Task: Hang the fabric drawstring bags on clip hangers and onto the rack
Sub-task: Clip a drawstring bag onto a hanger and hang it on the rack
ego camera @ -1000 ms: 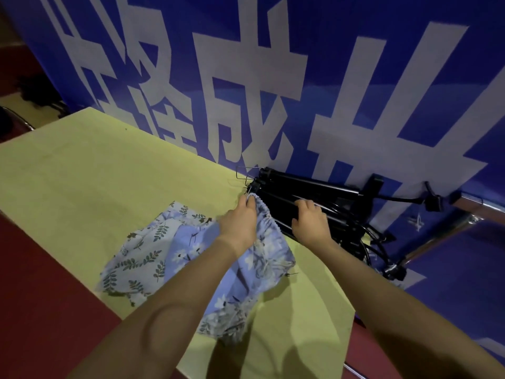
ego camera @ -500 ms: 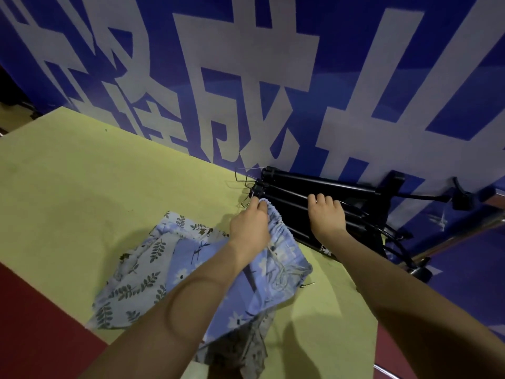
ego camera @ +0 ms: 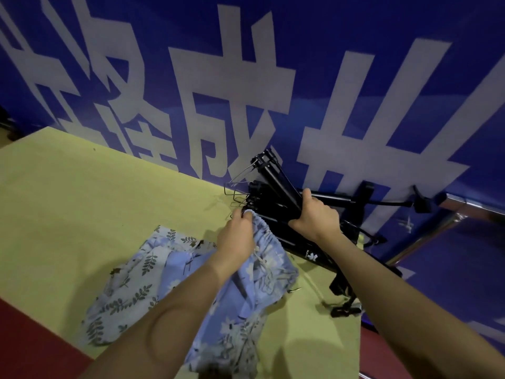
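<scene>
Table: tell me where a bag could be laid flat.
The table is bare on its left half, between the banner and the floral bags. The right end is crowded: hanger pile, both hands and loose clips.

Banner (ego camera: 355,36) shows "成"

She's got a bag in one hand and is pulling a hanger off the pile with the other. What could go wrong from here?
The right hand is lifting one black hanger out of the stacked hangers; their wire hooks lie bunched together, so neighbours may snag and drag along.

The left hand pinches only the gathered top of the floral bag, and its drawstring hangs loose, so it could catch on a hook.

The hanger pile sits near the table edge and might get knocked off.
</scene>
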Motion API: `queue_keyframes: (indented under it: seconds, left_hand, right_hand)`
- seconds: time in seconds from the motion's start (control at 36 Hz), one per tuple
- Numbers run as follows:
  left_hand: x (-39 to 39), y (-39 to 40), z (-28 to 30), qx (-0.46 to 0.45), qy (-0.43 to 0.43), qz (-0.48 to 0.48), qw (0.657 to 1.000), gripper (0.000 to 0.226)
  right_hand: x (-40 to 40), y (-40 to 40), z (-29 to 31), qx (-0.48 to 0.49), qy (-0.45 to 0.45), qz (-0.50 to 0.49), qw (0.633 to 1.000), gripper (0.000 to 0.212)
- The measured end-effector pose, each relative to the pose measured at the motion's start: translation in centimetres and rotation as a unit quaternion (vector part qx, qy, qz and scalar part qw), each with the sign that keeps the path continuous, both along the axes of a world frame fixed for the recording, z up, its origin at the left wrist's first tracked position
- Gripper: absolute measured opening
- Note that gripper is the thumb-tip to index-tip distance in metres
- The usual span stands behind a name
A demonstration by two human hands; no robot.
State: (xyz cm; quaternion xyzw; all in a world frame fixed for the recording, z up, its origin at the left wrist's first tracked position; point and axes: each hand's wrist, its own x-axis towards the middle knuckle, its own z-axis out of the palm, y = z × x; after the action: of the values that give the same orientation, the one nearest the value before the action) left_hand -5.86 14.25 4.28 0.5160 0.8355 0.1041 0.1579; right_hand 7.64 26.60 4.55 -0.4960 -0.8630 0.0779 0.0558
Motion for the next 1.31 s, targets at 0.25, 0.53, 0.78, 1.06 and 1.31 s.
queue_keyframes:
  seconds: [0.25, 0.53, 0.78, 1.06, 1.31]
  left_hand:
    - [0.0, -1.5, 0.4, 0.084, -0.089, 0.060, 0.991, 0.057]
    - [0.3, -2.6, 0.6, 0.155, -0.126, 0.059, 0.978, 0.061]
    - [-0.9, -3.5, 0.4, 0.136, -0.182, 0.019, 0.974, 0.082]
    - [-0.8, -3.9, 1.8, 0.072, -0.129, -0.028, 0.989, 0.085]
    - [0.8, -4.4, 1.3, 0.073, -0.057, -0.099, 0.991, 0.092]
  right_hand:
    - [2.3, -2.2, 1.4, -0.068, 0.074, -0.007, 0.995, 0.053]
    - [4.5, -4.2, 2.2, -0.141, 0.207, 0.010, 0.968, 0.045]
    - [6.6, -5.5, 1.3, -0.150, 0.146, 0.030, 0.977, 0.054]
    - [6.7, -6.7, -0.1, -0.110, -0.002, 0.124, 0.986, 0.047]
    - [5.4, -6.9, 0.1, 0.023, -0.139, 0.172, 0.975, 0.045]
